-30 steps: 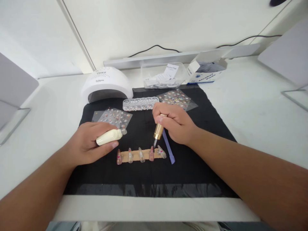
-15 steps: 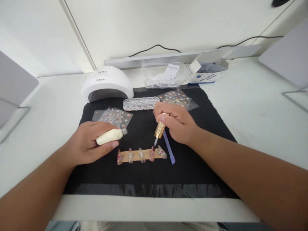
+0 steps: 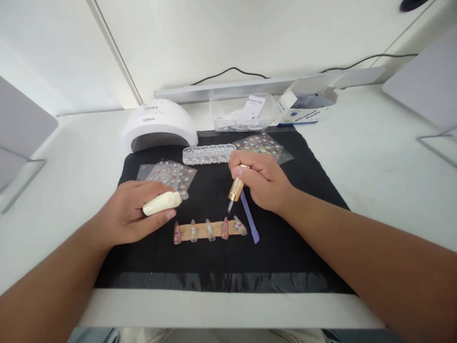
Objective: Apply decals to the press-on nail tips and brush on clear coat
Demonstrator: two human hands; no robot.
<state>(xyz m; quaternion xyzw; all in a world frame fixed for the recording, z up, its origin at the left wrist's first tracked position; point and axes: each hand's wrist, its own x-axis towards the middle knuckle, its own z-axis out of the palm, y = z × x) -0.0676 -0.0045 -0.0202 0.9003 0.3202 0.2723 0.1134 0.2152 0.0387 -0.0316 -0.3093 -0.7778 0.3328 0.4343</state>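
five nails: false nails (image 3: 210,229) stuck in a row on a tan strip, kept fixed on the black mat (image 3: 285,257)
left hand (image 3: 134,212): fingers wrapped around cream bottle (image 3: 162,203), tipped sideways
right hand (image 3: 262,183): fingers pinched on gold-capped brush (image 3: 235,189), tip just above the nails
beside: purple tool (image 3: 250,220)
farther: sticker sheets (image 3: 171,174), gem box (image 3: 209,154), white lamp (image 3: 159,125)

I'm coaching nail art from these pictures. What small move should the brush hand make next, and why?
Probably lower the brush onto the pink nail: the right hand holds its tip just above it, while the left hand grips the cream bottle.
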